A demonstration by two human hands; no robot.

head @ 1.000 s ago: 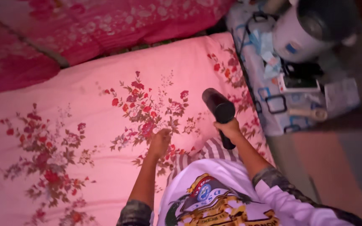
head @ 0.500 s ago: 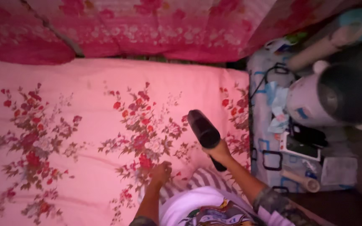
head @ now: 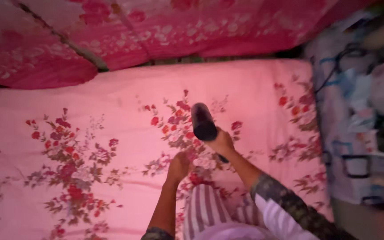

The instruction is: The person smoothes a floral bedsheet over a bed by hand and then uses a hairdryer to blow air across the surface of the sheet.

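My right hand [head: 222, 142] grips the handle of a black hair dryer [head: 203, 122], its barrel pointing up and away over the pink flowered bedsheet [head: 112, 111]. My left hand [head: 178, 166] rests knuckles-down on the sheet just left of it, fingers curled, pressing the fabric; whether it pinches anything I cannot tell. A striped cloth [head: 207, 206] lies over my lap below both hands.
Dark pink flowered pillows or bedding [head: 36, 66] lie along the far edge of the bed. To the right, a blurred blue-and-white patterned surface [head: 356, 133] holds a dark cable and several small items. Bare floor shows at the bottom right.
The view has swung right and blurred; the side surface and its pot slid toward the frame edge. My right hand carried the dryer left, over the sheet's middle. My left hand stayed down.
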